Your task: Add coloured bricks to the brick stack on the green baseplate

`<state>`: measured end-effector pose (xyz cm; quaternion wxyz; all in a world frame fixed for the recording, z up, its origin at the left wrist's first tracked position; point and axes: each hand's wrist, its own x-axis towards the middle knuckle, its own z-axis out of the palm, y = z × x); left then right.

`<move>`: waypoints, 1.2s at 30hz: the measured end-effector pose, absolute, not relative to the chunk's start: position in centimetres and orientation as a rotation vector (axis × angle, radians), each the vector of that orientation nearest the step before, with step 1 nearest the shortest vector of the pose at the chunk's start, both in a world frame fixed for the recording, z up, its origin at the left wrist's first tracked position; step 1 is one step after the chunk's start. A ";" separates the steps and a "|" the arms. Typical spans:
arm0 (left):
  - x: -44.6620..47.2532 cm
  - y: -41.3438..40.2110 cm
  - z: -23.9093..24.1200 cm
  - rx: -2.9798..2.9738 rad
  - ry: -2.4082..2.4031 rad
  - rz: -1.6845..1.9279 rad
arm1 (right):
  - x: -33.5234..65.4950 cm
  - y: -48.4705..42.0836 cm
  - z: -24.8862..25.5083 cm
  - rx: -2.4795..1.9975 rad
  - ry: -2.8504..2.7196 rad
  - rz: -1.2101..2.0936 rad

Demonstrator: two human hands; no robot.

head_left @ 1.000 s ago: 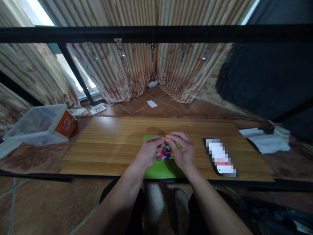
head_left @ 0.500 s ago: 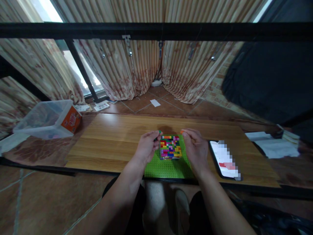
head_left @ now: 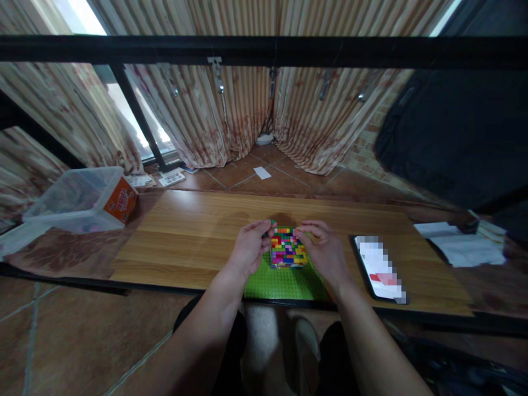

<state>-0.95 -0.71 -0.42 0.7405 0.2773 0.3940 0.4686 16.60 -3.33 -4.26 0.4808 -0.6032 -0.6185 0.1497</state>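
A block of many-coloured toy bricks point(head_left: 286, 252) sits on a green studded baseplate point(head_left: 284, 284) at the table's front edge. At the block's left side, my left hand point(head_left: 248, 246) pinches a small green toy brick point(head_left: 272, 222) between thumb and fingertips. My right hand point(head_left: 325, 248) reaches over the block's far right corner, fingertips pinched together against its top. The small orange toy brick in those fingers is mostly hidden now, so whether it is seated on the block cannot be made out.
A phone with a lit screen point(head_left: 379, 269) lies right of the baseplate on the wooden table point(head_left: 181, 236). On the left stands a clear plastic bin point(head_left: 82, 206) with an orange label. Papers point(head_left: 462, 242) lie at the far right. A dark bar point(head_left: 264, 52) crosses above.
My right hand has moved left and slightly down, bringing the orange brick from beside the block onto its far right corner. My left hand has stayed nearly still with the green brick.
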 end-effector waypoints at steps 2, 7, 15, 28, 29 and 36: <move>-0.9 -0.7 -0.4 0.611 0.861 1.029 | 16.6 -3.2 -4.6 -1.451 -1.549 0.367; -0.9 -0.8 -0.5 0.624 0.861 1.025 | 16.2 -2.9 -5.2 -1.435 -1.583 0.357; -0.8 -0.8 -0.5 0.642 0.879 1.012 | 15.6 -2.5 -5.2 -1.440 -1.467 0.430; -0.8 -0.8 -0.6 0.634 0.872 1.010 | 15.6 -2.1 -5.9 -1.451 -1.160 0.721; -0.8 -0.8 -0.6 0.634 0.873 1.011 | 15.6 -2.0 -5.9 -1.457 -1.128 0.739; -0.7 -0.7 -0.7 0.645 0.874 1.007 | 14.9 -1.5 -6.3 -1.436 -1.059 0.766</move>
